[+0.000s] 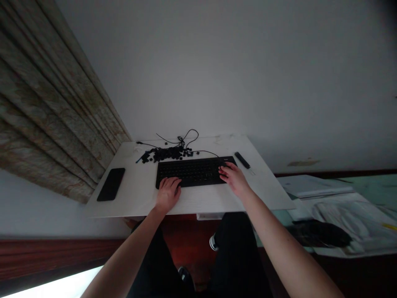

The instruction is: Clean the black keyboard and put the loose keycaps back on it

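Observation:
A black keyboard [195,171] lies on the white desk, with keys across its left and middle parts. My left hand [169,192] rests on its front left corner, fingers laid on the keys and thumb at the front edge. Over the right end of the keyboard is my right hand [234,177], its fingers bent together at the number-pad area. A small dark thing appears at those fingertips, too dim to name. Behind the keyboard is a heap of loose black keycaps [169,154], beside a coiled black cable [192,138].
A black phone [111,184] lies at the desk's left side. Right of the keyboard is a dark keycap puller [242,160] with thin wire ends. A curtain [62,91] hangs at the left. Papers and a dark bundle [321,233] lie on a lower surface at the right.

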Demonstrator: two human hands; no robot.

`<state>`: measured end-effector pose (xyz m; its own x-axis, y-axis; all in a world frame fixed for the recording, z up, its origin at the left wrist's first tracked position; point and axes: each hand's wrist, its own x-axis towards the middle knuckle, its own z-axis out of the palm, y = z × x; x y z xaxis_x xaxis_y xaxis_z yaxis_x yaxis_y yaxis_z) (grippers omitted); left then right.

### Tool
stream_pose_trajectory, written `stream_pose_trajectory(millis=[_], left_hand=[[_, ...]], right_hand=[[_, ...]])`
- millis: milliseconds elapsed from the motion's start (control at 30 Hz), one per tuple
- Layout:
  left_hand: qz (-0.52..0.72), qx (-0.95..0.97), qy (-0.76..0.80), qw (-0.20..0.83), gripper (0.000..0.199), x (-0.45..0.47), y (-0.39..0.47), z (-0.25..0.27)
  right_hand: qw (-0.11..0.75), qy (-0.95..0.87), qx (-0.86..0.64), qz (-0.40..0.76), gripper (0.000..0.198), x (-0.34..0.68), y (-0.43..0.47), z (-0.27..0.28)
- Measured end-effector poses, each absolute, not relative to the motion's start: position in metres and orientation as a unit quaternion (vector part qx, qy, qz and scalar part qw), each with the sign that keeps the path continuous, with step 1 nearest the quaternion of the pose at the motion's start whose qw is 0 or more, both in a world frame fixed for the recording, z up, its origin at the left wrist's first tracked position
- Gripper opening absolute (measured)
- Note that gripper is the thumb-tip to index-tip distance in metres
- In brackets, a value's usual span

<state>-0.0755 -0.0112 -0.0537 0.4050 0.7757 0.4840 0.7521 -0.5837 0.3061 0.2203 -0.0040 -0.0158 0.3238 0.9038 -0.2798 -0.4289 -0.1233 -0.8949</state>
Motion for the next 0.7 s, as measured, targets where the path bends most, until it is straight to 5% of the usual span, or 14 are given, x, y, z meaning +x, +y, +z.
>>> stream_pose_trajectory(millis=[267, 700], left_hand=[[0.324, 0.838, 0.432, 0.080, 0.028, -0.038, -0.010, -0.051], [0.479, 0.723, 0.361, 0.343, 0.028, 0.043, -0.023, -0.021]], right_hand=[[0.621, -0.211, -0.508, 0.559, 0.033, 0.232, -0.017, -0.015], [0.575, -0.170, -0.432, 0.673, 0.027, 0.195, -0.040, -0.010]])
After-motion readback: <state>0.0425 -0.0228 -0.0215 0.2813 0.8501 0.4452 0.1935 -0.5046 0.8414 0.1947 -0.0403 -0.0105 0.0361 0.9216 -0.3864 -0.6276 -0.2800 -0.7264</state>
